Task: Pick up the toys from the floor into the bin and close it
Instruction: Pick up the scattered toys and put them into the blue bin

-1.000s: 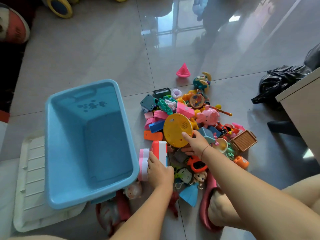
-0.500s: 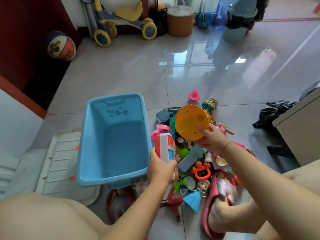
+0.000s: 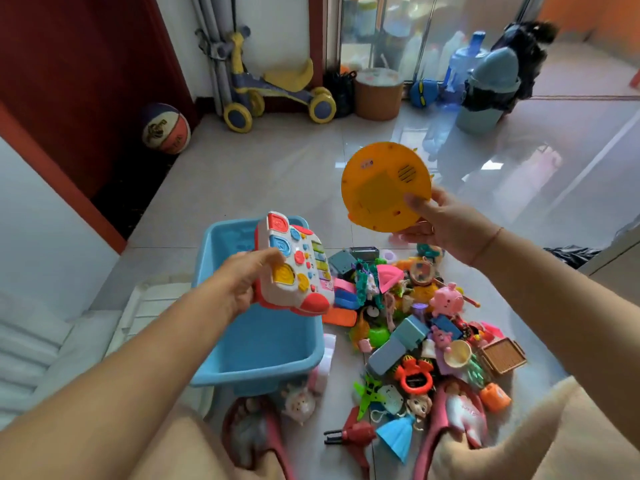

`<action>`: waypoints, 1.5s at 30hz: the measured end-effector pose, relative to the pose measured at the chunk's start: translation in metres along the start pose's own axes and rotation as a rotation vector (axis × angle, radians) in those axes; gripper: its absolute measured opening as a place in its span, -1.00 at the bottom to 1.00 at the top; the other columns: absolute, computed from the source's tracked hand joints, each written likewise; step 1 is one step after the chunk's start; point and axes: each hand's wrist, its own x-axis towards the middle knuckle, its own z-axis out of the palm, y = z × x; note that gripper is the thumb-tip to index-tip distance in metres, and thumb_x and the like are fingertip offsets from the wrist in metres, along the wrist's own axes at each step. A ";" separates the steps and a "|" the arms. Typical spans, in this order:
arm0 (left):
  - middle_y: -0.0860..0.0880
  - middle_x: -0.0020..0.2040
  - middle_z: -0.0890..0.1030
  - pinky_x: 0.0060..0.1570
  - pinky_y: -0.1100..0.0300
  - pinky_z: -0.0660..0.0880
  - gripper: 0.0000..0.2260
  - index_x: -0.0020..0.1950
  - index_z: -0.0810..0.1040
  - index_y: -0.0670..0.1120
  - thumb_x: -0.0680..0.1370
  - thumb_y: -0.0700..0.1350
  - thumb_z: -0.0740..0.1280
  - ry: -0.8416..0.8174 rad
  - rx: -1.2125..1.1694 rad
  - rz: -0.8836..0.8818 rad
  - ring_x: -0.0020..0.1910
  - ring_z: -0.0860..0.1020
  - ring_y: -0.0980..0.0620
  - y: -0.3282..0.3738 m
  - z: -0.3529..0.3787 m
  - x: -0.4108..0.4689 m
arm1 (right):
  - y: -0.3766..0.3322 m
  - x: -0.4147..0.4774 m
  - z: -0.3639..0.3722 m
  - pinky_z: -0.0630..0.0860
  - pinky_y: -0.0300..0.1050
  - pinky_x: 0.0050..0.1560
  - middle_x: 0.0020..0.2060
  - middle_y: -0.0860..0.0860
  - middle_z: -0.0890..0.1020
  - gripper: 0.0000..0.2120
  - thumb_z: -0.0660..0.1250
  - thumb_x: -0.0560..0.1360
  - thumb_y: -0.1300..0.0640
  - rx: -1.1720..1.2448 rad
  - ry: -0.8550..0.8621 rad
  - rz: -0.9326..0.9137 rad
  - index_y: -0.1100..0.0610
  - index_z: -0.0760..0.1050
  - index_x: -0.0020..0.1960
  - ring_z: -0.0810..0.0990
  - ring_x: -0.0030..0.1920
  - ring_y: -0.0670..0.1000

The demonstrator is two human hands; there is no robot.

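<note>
aloft, phone toy [image 3: 294, 268] and yellow disc [image 3: 385, 186]

We cannot see much of the far wall of the blue bin [image 3: 259, 374]: the button toy [image 3: 294, 268] and the left hand [image 3: 242, 278] gripping it cover it. The left forearm hides part of the white lid [image 3: 149, 303]. The yellow disc [image 3: 384, 188] shows only its back, and most fingers of the right hand [image 3: 446, 226] pinching it lie behind it. The right edge cuts off the black bag [image 3: 571, 254]. The bottles [image 3: 415, 46] behind the glass blur, and many pieces in the toy pile [image 3: 415, 323] are too small to name.
</note>
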 end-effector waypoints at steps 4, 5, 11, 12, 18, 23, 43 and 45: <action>-0.11 -0.18 0.67 -0.43 0.06 0.60 -0.73 0.19 0.50 -0.14 0.49 -0.23 0.31 0.031 0.062 0.035 -0.25 0.63 -0.06 0.035 -0.039 0.004 | -0.033 0.013 0.021 0.60 -0.01 0.00 0.03 0.17 0.59 -0.71 0.27 0.53 0.02 -0.065 -0.042 -0.079 -0.03 0.33 0.22 0.65 -0.09 0.13; -0.13 -0.12 0.67 -0.35 0.01 0.61 -0.71 0.21 0.49 -0.15 0.49 -0.22 0.31 0.042 0.076 0.042 -0.20 0.64 -0.08 0.042 -0.049 0.007 | -0.040 0.017 0.028 0.61 0.00 0.01 0.04 0.16 0.59 -0.73 0.26 0.54 0.04 -0.074 -0.053 -0.091 -0.03 0.33 0.22 0.65 -0.07 0.15; -0.16 -0.02 0.62 -0.18 -0.09 0.57 -0.65 0.24 0.46 -0.16 0.47 -0.19 0.36 0.105 0.066 0.006 -0.07 0.61 -0.15 0.044 -0.098 0.028 | -0.047 0.051 0.089 0.59 0.18 0.06 0.03 0.24 0.61 -0.72 0.34 0.51 0.07 -0.238 -0.086 -0.164 -0.04 0.36 0.18 0.63 0.02 0.25; -0.15 -0.04 0.62 -0.18 -0.09 0.57 -0.67 0.23 0.46 -0.16 0.47 -0.19 0.35 0.113 0.055 -0.017 -0.09 0.60 -0.15 0.036 -0.103 0.035 | -0.042 0.059 0.101 0.60 0.18 0.05 0.01 0.25 0.61 -0.70 0.35 0.50 0.07 -0.270 -0.083 -0.169 -0.04 0.36 0.18 0.63 0.01 0.25; -0.15 -0.19 0.65 -0.19 0.00 0.54 -0.74 0.14 0.54 -0.16 0.46 -0.18 0.36 0.119 -0.023 -0.203 -0.19 0.59 -0.12 -0.027 -0.107 0.080 | 0.026 0.116 0.171 0.55 0.06 0.02 0.06 0.16 0.61 -0.57 0.37 0.47 0.02 -0.527 -0.008 -0.135 0.04 0.38 0.30 0.59 0.01 0.20; -0.08 -0.48 0.64 -0.28 0.03 0.48 -0.96 -0.10 0.52 -0.17 0.51 -0.21 0.28 0.091 -0.037 -0.391 -0.25 0.55 -0.09 -0.078 -0.097 0.116 | 0.097 0.147 0.211 0.43 -0.07 -0.11 0.08 0.17 0.59 -0.55 0.30 0.49 0.13 -0.626 -0.017 0.017 0.06 0.32 0.36 0.56 0.05 0.22; -0.27 0.05 0.63 0.13 -0.20 0.51 -0.73 0.12 0.53 -0.20 0.42 -0.31 0.30 0.008 0.014 -0.663 0.09 0.59 -0.24 -0.166 -0.096 0.199 | 0.236 0.214 0.284 0.41 -0.03 0.13 0.35 0.14 0.19 -0.34 0.14 0.44 0.35 -0.548 -0.026 0.353 -0.09 0.11 0.44 0.43 0.19 0.23; -0.20 -0.07 0.63 0.05 -0.12 0.55 -0.81 0.04 0.55 -0.19 0.44 -0.30 0.29 0.064 0.056 -0.659 -0.03 0.59 -0.17 -0.169 -0.096 0.198 | 0.237 0.220 0.287 0.39 0.08 0.27 0.38 0.16 0.17 -0.40 0.14 0.47 0.27 -0.531 -0.107 0.381 -0.06 0.12 0.45 0.38 0.27 0.26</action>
